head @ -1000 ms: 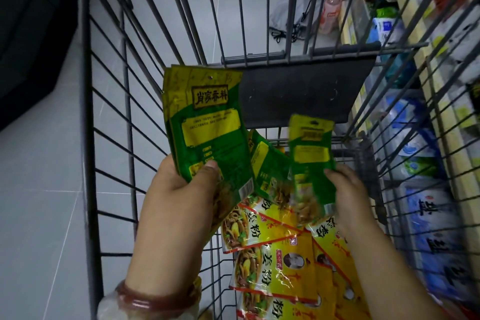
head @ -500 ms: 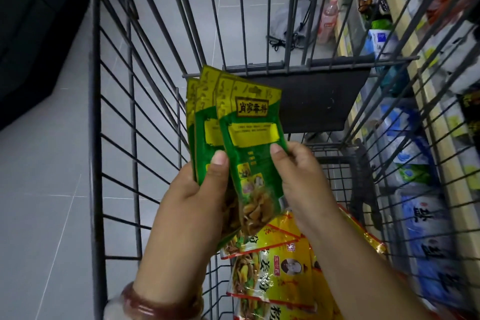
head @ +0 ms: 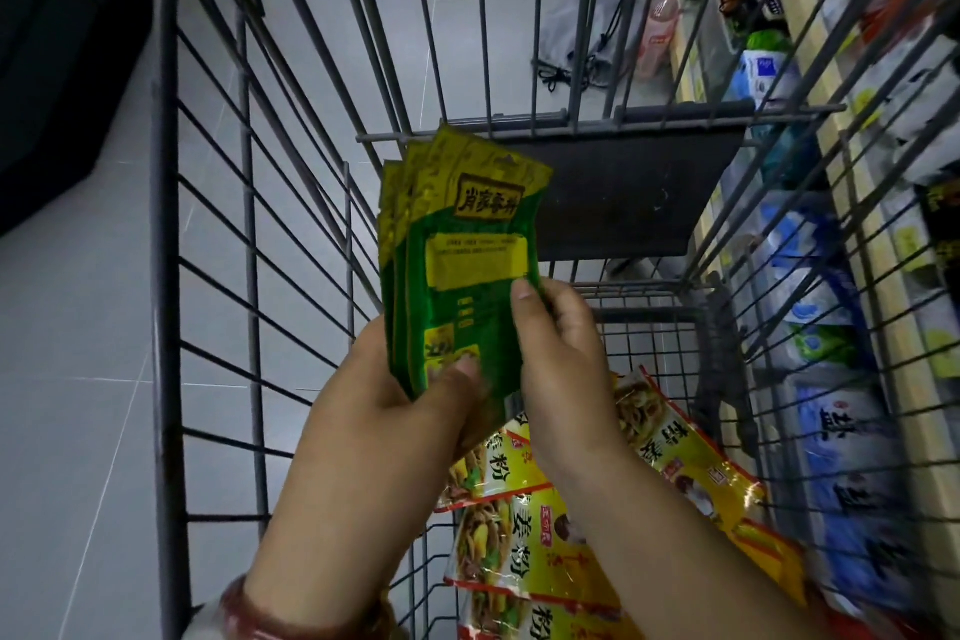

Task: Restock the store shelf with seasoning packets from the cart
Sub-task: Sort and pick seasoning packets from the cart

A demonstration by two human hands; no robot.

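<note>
1. Both my hands grip one fanned stack of green seasoning packets (head: 457, 265) — my left hand (head: 395, 411) curls round its lower left edge with the thumb pressed on the front packet, and my right hand (head: 561, 353) pinches the right edge, thumb on the front face.
2. I see the stack held upright above the cart (head: 166, 276), inside its wire walls and near the middle; the yellow top bands of several packets show staggered behind the front one.
3. Below my wrists, yellow seasoning packets (head: 524, 551) lie overlapped on the cart floor, printed with red trim and pictures of food.
4. Just behind the green stack a dark plastic flap (head: 639, 192) hangs from the cart's far end.
5. Through the right-hand wires I make out the store shelf (head: 904, 431) — blue and white bags (head: 852, 473) are stacked along it, blurred.
6. A dark red bracelet (head: 260, 624) sits on my left wrist.
7. Beyond the cart's far end, on the grey tiled floor (head: 67, 379), lie a grey drawstring bag (head: 576, 36) and a pink bottle (head: 660, 36).
</note>
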